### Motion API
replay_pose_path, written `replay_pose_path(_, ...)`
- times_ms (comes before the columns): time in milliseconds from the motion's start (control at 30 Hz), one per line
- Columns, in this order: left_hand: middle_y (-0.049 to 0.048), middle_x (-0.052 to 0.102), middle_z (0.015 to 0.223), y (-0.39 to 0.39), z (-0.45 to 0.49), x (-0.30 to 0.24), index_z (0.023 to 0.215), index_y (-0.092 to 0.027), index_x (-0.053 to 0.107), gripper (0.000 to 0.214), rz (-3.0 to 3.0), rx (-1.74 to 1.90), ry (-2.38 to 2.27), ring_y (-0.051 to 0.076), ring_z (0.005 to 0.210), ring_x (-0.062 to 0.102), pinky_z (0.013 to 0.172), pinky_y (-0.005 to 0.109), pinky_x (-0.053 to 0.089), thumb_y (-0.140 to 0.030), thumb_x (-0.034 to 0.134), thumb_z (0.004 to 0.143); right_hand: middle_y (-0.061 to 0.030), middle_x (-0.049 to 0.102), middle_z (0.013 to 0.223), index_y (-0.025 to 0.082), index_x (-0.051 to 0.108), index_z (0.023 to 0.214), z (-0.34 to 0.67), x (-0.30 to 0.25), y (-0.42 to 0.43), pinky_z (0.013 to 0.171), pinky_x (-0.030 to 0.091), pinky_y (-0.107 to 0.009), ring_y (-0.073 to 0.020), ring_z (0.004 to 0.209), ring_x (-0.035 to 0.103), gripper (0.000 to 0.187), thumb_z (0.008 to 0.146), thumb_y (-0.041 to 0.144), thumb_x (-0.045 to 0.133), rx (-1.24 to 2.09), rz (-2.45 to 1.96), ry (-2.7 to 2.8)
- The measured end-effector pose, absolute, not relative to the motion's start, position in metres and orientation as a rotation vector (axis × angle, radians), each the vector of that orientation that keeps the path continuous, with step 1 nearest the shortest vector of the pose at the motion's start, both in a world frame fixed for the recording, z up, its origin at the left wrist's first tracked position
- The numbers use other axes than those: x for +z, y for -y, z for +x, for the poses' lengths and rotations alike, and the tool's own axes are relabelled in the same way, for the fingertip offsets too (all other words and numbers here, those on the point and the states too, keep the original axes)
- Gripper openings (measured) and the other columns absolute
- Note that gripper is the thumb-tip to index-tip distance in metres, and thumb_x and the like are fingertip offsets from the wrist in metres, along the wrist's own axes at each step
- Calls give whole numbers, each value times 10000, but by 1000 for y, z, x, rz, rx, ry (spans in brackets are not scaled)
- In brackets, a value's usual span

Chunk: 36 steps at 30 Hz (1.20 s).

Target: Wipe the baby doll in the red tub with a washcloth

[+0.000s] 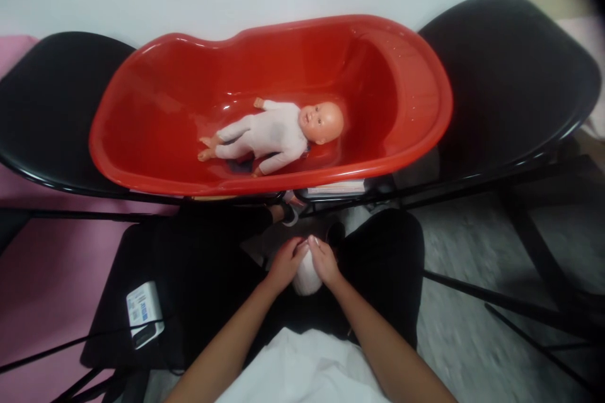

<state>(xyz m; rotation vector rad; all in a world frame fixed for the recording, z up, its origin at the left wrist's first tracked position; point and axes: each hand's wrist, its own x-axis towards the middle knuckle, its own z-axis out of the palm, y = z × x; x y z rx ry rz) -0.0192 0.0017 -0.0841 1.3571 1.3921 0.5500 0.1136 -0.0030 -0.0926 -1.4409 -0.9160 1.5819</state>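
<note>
A baby doll (pixel 276 133) in a pale pink suit lies on its back in a red plastic baby tub (pixel 416 138), head to the right. The tub rests across two black chairs. Close to my lap, my left hand (pixel 285 262) and my right hand (pixel 325 260) are cupped together around a small white rounded object (pixel 306 277), fingers curled on it from both sides. I cannot make out what the white object is. Both hands are well below the tub's near rim.
A black chair (pixel 42 113) stands at left and another black chair (pixel 515 82) at right. A small white device (pixel 143 313) with a cable lies on my left thigh. Pink floor covering lies at left, grey floor at right, and chair legs cross at right.
</note>
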Motion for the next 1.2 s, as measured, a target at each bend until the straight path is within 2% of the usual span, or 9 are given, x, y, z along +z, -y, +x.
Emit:
replay_pose_path(67,17,686,905,-4,-21,-82,942,-192,657,265,1367,546,-1407,166,847,617,783,270,452,-432,557,892,-20,571,671,166,572,693,114,-92,2,623,392,-268,-148,650,511,583,834,720,457,1563,-1462,896)
replay_pose_path(167,-16,607,686,-6,-22,-79,752,-176,626,296,1382,541,-1528,137,681,556,650,240,404,-442,575,870,10,488,610,180,491,643,115,-92,2,574,350,-257,-128,604,445,560,812,713,499,1472,-1559,801)
replay_pose_path(233,-23,574,644,-6,-22,-77,720,-173,612,309,1382,534,-1594,130,649,531,622,235,379,-450,589,856,18,462,601,181,479,639,115,-92,2,566,339,-255,-124,598,426,550,808,704,514,1460,-1575,745)
replay_pose_path(433,-26,586,692,-3,-22,-77,761,-180,603,269,1426,597,-1624,127,679,544,653,232,386,-434,609,850,21,489,618,183,529,680,115,-95,1,571,348,-258,-129,596,438,481,783,650,589,1506,-1523,570)
replay_pose_path(633,-30,568,694,-4,-28,-79,758,-186,577,252,1354,729,-1661,124,686,532,668,226,402,-414,598,864,37,434,518,196,468,568,120,-98,-7,524,309,-255,-108,502,383,472,802,584,601,1450,-1470,412)
replay_pose_path(800,-20,588,724,-5,-28,-81,777,-188,582,226,1311,746,-1623,135,716,550,685,233,419,-398,606,856,22,527,601,187,560,645,119,-101,-7,587,368,-257,-123,571,461,442,725,608,668,1540,-1449,334)
replay_pose_path(1033,-8,633,771,-4,-26,-82,812,-186,614,186,1307,758,-1577,145,756,590,719,245,437,-369,616,848,-12,635,744,178,664,826,113,-100,-4,641,407,-247,-150,695,546,519,722,686,627,1652,-1536,511)
replay_pose_path(1200,3,653,795,-4,-24,-79,823,-182,631,177,1278,774,-1523,149,772,601,730,249,444,-358,639,831,-10,625,690,183,662,778,110,-105,-4,595,416,-251,-144,633,539,503,692,678,653,1667,-1495,544)
